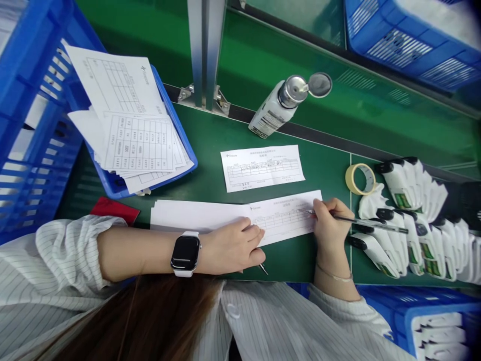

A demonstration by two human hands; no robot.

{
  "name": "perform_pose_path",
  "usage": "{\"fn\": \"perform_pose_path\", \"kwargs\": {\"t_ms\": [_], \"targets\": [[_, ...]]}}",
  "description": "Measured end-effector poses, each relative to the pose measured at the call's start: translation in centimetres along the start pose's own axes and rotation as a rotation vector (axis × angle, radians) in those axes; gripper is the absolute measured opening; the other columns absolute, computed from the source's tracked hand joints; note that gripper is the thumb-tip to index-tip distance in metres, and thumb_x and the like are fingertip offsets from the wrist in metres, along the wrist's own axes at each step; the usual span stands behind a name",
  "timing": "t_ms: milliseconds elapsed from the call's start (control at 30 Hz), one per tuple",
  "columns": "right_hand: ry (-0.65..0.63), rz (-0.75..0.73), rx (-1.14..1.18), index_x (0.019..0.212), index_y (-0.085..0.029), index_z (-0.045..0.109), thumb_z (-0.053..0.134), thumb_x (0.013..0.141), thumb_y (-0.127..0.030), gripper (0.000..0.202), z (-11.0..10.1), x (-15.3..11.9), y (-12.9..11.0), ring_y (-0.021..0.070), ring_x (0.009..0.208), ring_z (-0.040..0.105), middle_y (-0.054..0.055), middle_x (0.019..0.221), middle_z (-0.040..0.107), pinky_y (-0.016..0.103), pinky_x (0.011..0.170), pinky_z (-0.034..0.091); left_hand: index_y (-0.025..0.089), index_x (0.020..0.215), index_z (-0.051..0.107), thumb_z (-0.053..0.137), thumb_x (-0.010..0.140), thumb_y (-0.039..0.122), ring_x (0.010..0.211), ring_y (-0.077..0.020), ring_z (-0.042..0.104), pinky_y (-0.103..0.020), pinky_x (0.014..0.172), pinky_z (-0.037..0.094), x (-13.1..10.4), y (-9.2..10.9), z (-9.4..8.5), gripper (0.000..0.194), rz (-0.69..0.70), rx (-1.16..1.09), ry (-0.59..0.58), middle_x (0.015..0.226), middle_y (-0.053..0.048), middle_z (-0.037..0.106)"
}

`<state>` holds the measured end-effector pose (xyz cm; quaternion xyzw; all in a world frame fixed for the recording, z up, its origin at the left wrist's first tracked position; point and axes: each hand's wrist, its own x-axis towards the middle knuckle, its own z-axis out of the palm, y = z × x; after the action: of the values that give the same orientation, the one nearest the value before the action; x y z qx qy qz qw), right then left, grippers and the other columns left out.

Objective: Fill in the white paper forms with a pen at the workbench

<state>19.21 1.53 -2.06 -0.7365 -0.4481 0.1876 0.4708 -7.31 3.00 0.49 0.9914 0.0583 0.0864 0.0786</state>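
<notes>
Right hand [332, 223]'s gripping a pen [372, 224] over the form [285, 223], left hand [231, 245] laid loosely on it. Tape [350, 179] at its 2 o'clock.

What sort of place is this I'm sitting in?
Probably a factory or workshop workstation: rows of white plastic handheld devices with black ends lie on a smooth green bench top, with blue slatted plastic crates around and a white printed paper form being filled in.
</notes>
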Motion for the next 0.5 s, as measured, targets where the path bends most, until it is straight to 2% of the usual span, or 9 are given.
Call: {"fn": "perform_pose_path", "kwargs": {"t_ms": [167, 333, 400, 500], "targets": [[-0.14, -0.072, -0.138, 0.046, -0.019, 0.038, 0.063, 0.071, -0.025, 0.036, -0.25, 0.27, -0.07, 0.0066, 0.041, 0.037, -0.005, 0.042, 0.046, 0.023, 0.042, 0.029, 0.016, 0.094, 0.053, 0.059, 0.079, 0.042, 0.106, -0.0248, 0.051, -0.036, 0.082, 0.036, -0.01, 0.03, -0.08, 0.031, -0.001, -0.014, -0.004, 0.124, -0.017, 0.051], [-0.157, -0.081, -0.205, 0.046, -0.019, 0.036, 0.062, 0.072, -0.029, 0.038, 0.11, -0.15, -0.01, 0.0065, 0.042, 0.035, -0.005, 0.042, 0.042, 0.023, 0.042, 0.027, 0.015, 0.094, 0.054, 0.064, 0.075, 0.044, 0.106, -0.0249, 0.051, -0.036, 0.084, 0.035, 0.08, 0.06, -0.09, 0.036, -0.008, -0.028, 0.017, 0.124, -0.017, 0.051], [-0.066, -0.086, -0.179, 0.048, -0.019, 0.038, 0.063, 0.071, -0.033, 0.038, 0.19, -0.07, 0.17, 0.0067, 0.042, 0.038, -0.005, 0.043, 0.044, 0.023, 0.043, 0.029, 0.016, 0.094, 0.054, 0.064, 0.074, 0.045, 0.105, -0.0249, 0.051, -0.036, 0.084, 0.035, 0.09, 0.03, -0.16, 0.037, -0.003, -0.026, 0.014, 0.124, -0.017, 0.051], [0.129, -0.04, 0.063, 0.065, -0.019, 0.046, 0.056, 0.077, -0.045, 0.031, 0.25, 0.31, 0.4, 0.0074, 0.041, 0.044, -0.004, 0.053, 0.055, 0.022, 0.043, 0.033, 0.016, 0.095, 0.053, 0.062, 0.075, 0.048, 0.104, -0.0243, 0.051, -0.035, 0.083, 0.034, 0.05, 0.0, -0.25, 0.038, -0.001, -0.012, -0.012, 0.124, -0.017, 0.051]]}}
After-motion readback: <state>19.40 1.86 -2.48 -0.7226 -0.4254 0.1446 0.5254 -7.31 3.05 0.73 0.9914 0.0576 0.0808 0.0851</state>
